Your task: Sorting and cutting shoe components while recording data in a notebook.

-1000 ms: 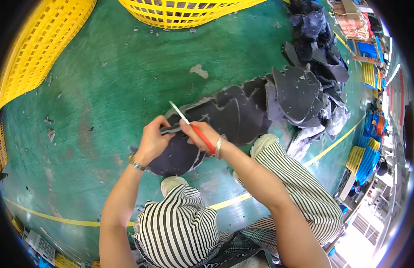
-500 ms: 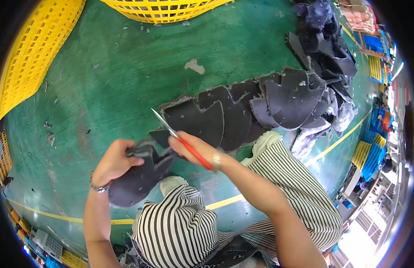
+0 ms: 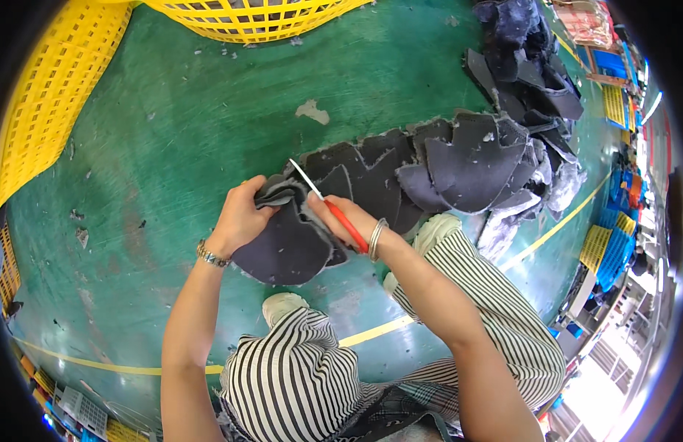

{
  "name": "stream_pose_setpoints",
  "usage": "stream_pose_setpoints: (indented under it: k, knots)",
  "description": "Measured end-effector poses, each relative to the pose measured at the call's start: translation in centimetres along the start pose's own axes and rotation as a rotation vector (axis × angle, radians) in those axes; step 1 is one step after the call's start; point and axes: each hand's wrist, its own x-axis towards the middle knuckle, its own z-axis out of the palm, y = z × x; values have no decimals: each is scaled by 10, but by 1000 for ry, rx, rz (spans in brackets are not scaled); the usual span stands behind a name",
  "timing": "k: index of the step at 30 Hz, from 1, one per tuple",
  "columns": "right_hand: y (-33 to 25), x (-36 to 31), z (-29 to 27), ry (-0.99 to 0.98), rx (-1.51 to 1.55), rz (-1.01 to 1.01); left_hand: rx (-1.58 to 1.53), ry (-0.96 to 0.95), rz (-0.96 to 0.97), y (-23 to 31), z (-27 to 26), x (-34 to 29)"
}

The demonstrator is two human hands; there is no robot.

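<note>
Both hands work over a green floor (image 3: pixel 209 118). Left hand (image 3: pixel 242 217) is closed around the upper left edge of a dark grey felt piece (image 3: pixel 286 247), fingers curled over the bunched rim. Right hand (image 3: pixel 340 221), just right of that piece, is closed on red-handled scissors (image 3: pixel 334 210); the pale blades point up and to the left, above the piece's top edge. A metal bangle sits on the right wrist and a watch on the left.

The felt piece is rounded, rough-edged, held just above the floor in front of the person's knees. Directly behind and to the right of it lies a row of similar felt pieces (image 3: pixel 459 158), overlapping one another like scales. Farther right of the piece, and higher in view, a loose heap (image 3: pixel 525 66) of the same dark stuff is stacked.

Well above the piece, at the far edge of the floor, stand two yellow slotted crates (image 3: pixel 245 18) — one at the top, one along the left side. Below the piece, striped trousers (image 3: pixel 297 376) cover the person's bent legs, and a yellow line (image 3: pixel 371 333) crosses the floor there.
</note>
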Motion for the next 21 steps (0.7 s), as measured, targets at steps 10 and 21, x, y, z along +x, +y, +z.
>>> stream_pose_setpoints:
  k: [10,21]
  knots:
    - [-11,8,4,-47,40,-92,-420,308,-47,11,-12,-29]
    - [33,-34,-58,63,132,47,36,-239,216,32,-8,27]
